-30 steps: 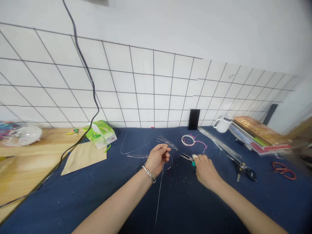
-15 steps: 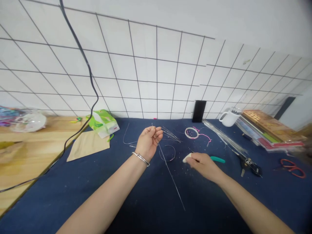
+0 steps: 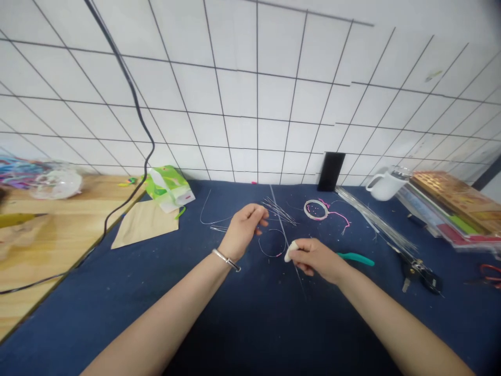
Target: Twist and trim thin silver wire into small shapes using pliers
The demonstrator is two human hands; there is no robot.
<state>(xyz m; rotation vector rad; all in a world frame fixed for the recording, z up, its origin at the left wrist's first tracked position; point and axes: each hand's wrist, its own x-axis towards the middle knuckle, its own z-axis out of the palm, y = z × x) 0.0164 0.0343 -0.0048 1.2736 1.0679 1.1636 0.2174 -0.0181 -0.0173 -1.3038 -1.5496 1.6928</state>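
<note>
My left hand (image 3: 246,228), with a silver bangle (image 3: 226,260) at the wrist, hovers over the dark blue cloth, its fingers curled together; whatever they may pinch is too small to make out. My right hand (image 3: 315,257) is closed on a small white piece (image 3: 290,251). A long thin wire (image 3: 278,209) runs past the white piece, upward toward the wall and faintly down toward me. Between the hands lies a loop of thin wire (image 3: 270,255). Behind them are short loose wires (image 3: 279,211) and a round ring (image 3: 316,210) with small beads and pink thread.
Teal-handled tool (image 3: 358,258), wire bundle (image 3: 376,219), keys (image 3: 420,274), white mug (image 3: 385,184), stacked books (image 3: 454,209) and red scissors (image 3: 491,274) are on the right. A black block (image 3: 331,171) leans against the tiles. Brown paper (image 3: 144,224) and a green packet (image 3: 170,188) lie left.
My right hand has moved left, closer to my left hand. The long wire, formerly hanging from my left hand, now passes by the white piece at my right hand. The view has shifted.
</note>
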